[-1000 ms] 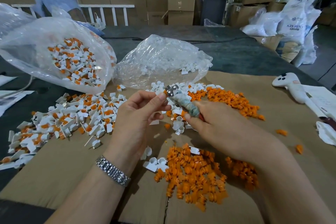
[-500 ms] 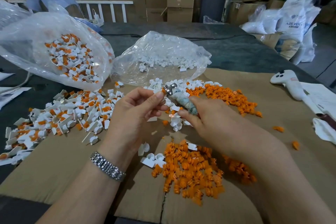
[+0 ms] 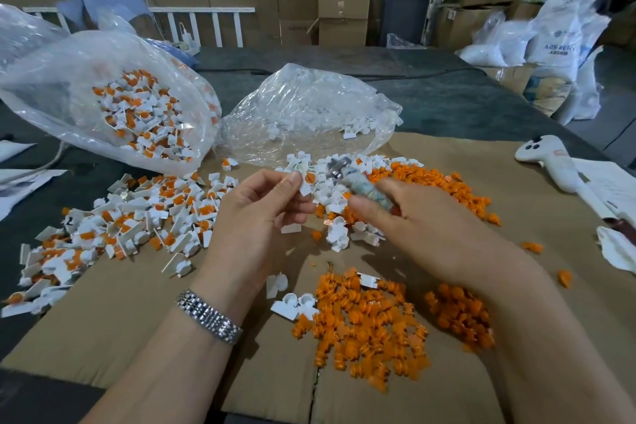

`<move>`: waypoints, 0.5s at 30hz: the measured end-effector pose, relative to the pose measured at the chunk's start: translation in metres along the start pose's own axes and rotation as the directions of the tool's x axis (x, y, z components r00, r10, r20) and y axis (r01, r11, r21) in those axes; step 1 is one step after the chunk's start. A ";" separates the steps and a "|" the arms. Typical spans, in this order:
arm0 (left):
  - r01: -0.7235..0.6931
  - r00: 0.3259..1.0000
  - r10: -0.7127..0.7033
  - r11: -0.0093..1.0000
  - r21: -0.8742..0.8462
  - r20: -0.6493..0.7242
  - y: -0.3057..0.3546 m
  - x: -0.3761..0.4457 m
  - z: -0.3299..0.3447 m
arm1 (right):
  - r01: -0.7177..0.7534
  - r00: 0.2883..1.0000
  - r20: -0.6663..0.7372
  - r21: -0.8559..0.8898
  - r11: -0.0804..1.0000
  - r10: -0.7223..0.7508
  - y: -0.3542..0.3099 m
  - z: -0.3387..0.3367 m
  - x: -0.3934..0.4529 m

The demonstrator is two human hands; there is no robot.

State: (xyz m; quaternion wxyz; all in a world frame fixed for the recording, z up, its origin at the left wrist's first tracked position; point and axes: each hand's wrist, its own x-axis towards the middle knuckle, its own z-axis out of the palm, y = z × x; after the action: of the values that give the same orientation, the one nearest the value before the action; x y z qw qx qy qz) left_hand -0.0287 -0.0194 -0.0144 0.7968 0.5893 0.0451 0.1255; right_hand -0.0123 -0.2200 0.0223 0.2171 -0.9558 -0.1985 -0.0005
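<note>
Press tool backed off; plug appears seated.
Left hand (image 3: 256, 217) pinches 1 white clip (image 3: 307, 183), orange plug showing, above the cardboard (image 3: 137, 303). Right hand (image 3: 437, 234) grips the taped tool (image 3: 367, 189), its tip now just clear of the clip. Judged ready for the assembled pile (image 3: 130, 217).

White controller (image 3: 547, 162) (far right), cardboard boxes (image 3: 344, 3), sacks (image 3: 557, 55)
</note>
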 end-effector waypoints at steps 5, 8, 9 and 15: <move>-0.071 0.989 0.119 0.908 0.414 -0.090 -0.003 0.000 -0.004 | -0.250 0.966 -0.109 -0.173 0.953 0.233 0.022 0.005 0.014; -0.080 0.935 0.302 0.693 0.717 -0.187 -0.004 0.003 -0.011 | -0.345 0.938 -0.137 -0.254 0.904 0.319 0.030 0.013 0.019; -0.066 0.912 0.360 0.603 0.795 -0.197 -0.003 0.003 -0.013 | -0.359 0.933 -0.137 -0.276 0.892 0.333 0.031 0.015 0.021; -0.073 0.878 0.474 0.259 0.963 -0.061 -0.007 0.005 -0.017 | -0.357 0.934 -0.104 -0.273 0.893 0.342 0.040 0.028 0.028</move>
State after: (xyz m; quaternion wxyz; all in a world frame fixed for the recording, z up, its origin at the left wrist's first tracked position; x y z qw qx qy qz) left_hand -0.0269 -0.0046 -0.0258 0.2438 0.9070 0.1413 0.3130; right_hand 0.0259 -0.2310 -0.0167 0.0776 -0.9967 -0.0156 -0.0156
